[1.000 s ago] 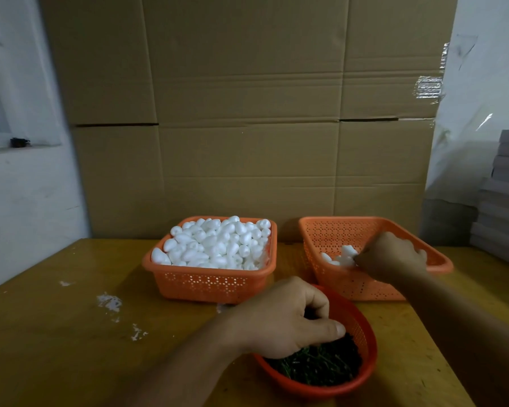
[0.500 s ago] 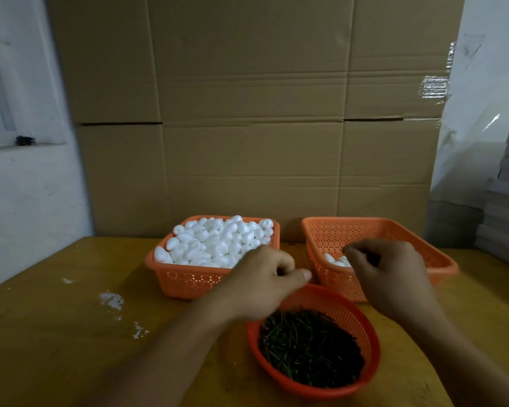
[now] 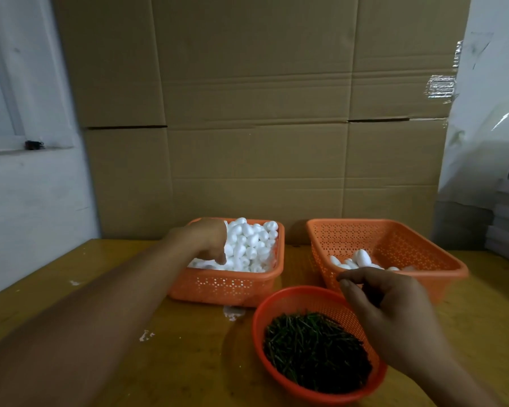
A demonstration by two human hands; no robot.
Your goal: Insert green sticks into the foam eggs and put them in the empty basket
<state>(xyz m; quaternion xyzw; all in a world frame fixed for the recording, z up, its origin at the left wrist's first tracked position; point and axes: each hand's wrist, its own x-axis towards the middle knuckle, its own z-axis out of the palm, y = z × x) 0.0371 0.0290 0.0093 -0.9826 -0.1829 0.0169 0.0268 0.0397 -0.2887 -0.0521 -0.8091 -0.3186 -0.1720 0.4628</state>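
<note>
Three orange baskets sit on the wooden table [image 3: 56, 304] in front of a wall of cardboard [image 3: 247, 113]. The left basket [image 3: 227, 286] is heaped with white foam eggs [image 3: 252, 245]; the right basket [image 3: 394, 248] holds only a few eggs [image 3: 362, 258] near its front wall; the round basket [image 3: 294, 301], nearest the camera, is filled with green sticks [image 3: 315, 351]. The left hand [image 3: 202, 240] reaches into the left basket with its fingers curled down among the eggs, touching them, but whether it has actually gripped one I cannot tell. The right hand [image 3: 391, 309] hangs above the round basket's right rim, just in front of the right basket, fingers loosely curled; whether anything is pinched between thumb and fingertips is unclear.
</note>
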